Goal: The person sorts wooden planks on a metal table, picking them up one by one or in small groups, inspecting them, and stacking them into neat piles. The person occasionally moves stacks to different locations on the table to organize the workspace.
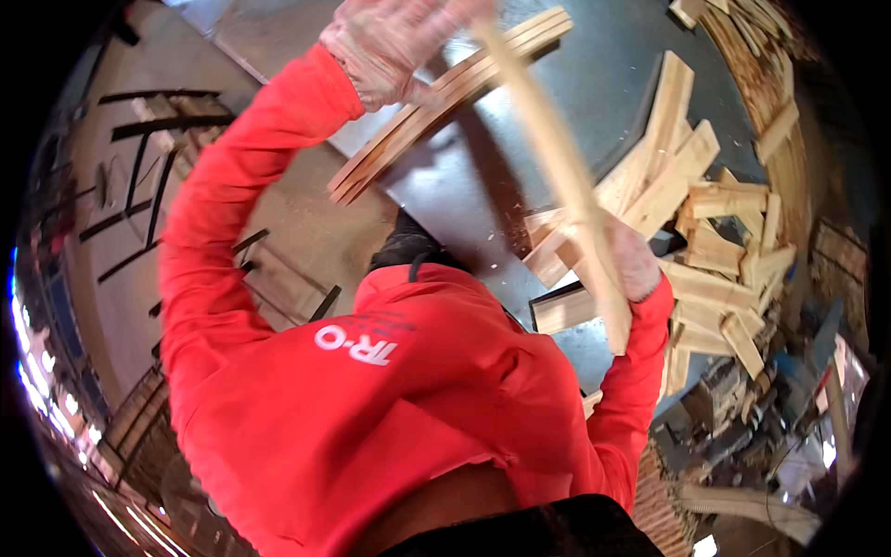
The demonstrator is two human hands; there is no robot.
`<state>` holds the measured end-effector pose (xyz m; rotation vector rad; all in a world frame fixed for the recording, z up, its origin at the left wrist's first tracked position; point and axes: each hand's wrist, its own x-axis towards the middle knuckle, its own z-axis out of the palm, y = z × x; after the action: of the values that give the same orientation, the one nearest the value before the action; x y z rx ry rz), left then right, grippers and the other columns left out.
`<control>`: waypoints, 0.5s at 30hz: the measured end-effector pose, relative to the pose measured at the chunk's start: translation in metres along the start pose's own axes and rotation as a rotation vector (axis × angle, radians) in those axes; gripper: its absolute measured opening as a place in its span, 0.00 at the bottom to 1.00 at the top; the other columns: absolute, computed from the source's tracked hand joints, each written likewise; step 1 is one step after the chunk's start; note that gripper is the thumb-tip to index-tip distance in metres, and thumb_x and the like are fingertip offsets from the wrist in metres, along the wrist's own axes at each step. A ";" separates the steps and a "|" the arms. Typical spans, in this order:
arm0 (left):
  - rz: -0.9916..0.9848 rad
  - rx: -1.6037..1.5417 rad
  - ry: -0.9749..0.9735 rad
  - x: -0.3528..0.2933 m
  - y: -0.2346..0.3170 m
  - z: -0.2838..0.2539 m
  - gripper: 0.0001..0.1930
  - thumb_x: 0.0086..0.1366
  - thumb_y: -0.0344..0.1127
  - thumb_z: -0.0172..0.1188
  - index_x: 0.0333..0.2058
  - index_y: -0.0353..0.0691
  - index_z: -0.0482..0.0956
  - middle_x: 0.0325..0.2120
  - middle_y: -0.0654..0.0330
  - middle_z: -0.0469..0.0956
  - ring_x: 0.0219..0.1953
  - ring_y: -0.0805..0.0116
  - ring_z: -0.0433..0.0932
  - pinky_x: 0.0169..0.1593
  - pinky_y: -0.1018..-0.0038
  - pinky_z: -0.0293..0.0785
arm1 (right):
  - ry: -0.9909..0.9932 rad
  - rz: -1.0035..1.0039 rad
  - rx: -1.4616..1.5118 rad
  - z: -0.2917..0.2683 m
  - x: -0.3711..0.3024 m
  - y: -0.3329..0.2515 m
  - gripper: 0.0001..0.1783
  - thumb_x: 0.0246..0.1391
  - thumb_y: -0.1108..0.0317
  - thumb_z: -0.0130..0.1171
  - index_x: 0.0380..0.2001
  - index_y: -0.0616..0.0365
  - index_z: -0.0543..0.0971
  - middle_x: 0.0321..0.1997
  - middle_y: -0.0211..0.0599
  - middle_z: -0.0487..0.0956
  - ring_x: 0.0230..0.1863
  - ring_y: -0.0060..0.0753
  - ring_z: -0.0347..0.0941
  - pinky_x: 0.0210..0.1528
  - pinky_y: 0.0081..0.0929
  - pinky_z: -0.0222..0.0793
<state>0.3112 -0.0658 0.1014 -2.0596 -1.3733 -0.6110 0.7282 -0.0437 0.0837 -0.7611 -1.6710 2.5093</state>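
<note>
A long, slightly curved wooden slat (557, 167) slants across the metal tabletop, blurred by motion. My right hand (633, 263) grips it near its lower end, and the slat hides most of those fingers. At its far end is my left hand (394, 51), palm down, with fingers stretched out and thumb apart. Those fingertips are smeared, and I cannot tell whether they touch the slat. Below the left hand, a stack of a few narrow curved slats (450, 102) lies across the table's left edge.
Cut wood pieces (715, 241) are heaped on the right of the metal table (492, 176). A long wooden board (756, 102) runs along the far right side. Dark metal frames (153, 176) stand on the floor to the left. Machinery (733, 408) sits at the lower right.
</note>
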 end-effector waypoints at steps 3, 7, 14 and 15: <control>0.315 -0.078 -0.319 0.039 -0.036 -0.013 0.24 0.50 0.51 0.64 0.46 0.49 0.78 0.38 0.58 0.81 0.41 0.54 0.81 0.41 0.64 0.78 | 0.103 0.170 -0.205 -0.002 0.047 -0.016 0.36 0.60 0.44 0.50 0.60 0.63 0.66 0.58 0.45 0.73 0.55 0.35 0.72 0.59 0.29 0.65; -0.017 -0.170 -1.013 -0.034 -0.111 -0.009 0.26 0.49 0.53 0.65 0.47 0.49 0.79 0.37 0.57 0.81 0.39 0.57 0.81 0.42 0.67 0.78 | 0.606 0.264 0.365 0.001 0.090 -0.054 0.27 0.62 0.47 0.46 0.47 0.62 0.74 0.38 0.41 0.78 0.36 0.31 0.73 0.39 0.24 0.71; -1.057 -0.582 -0.989 -0.128 -0.124 0.025 0.29 0.51 0.55 0.68 0.51 0.51 0.78 0.44 0.52 0.80 0.41 0.68 0.82 0.43 0.68 0.78 | 0.782 0.350 -0.286 0.078 0.245 0.080 0.34 0.49 0.40 0.62 0.44 0.61 0.72 0.38 0.42 0.77 0.38 0.36 0.72 0.38 0.31 0.72; -0.919 -0.424 -1.174 -0.164 -0.132 0.031 0.30 0.54 0.55 0.66 0.52 0.44 0.75 0.45 0.52 0.79 0.41 0.65 0.81 0.44 0.68 0.77 | 0.775 0.260 -0.273 0.092 0.262 0.082 0.36 0.47 0.45 0.66 0.49 0.62 0.69 0.43 0.43 0.77 0.43 0.35 0.73 0.43 0.31 0.72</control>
<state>0.1308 -0.1141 0.0002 -2.0418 -3.1643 0.1041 0.4796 -0.0813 -0.0587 -1.7782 -1.6668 1.7096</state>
